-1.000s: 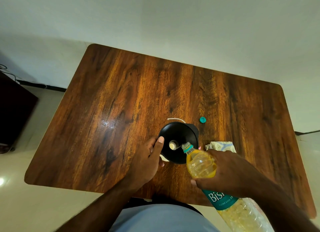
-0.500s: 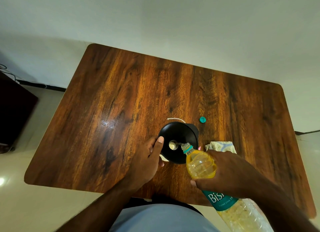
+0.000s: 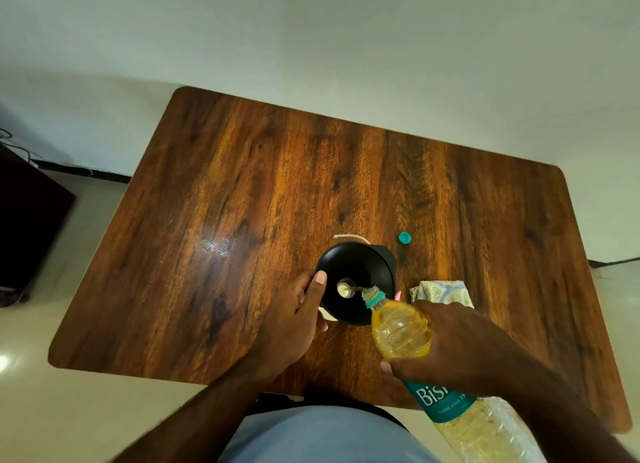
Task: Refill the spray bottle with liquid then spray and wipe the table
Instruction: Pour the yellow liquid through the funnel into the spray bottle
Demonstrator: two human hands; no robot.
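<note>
Right hand gripped the tilted water bottle; left hand curled on the black funnel. Best poured slow, aimed dead centre.

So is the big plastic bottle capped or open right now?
Open: the plastic bottle has a bare neck tipped over the black funnel; a teal cap lies apart on the table.

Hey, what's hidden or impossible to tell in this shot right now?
Head view only:
- Spray bottle: hidden under the black funnel; its fill level cannot be seen.
- Refill bottle: base cut off by the bottom edge; label partly covered by the right hand.
- Cloth: near part hidden by that hand.
- Left hand: fingers behind the funnel.
</note>
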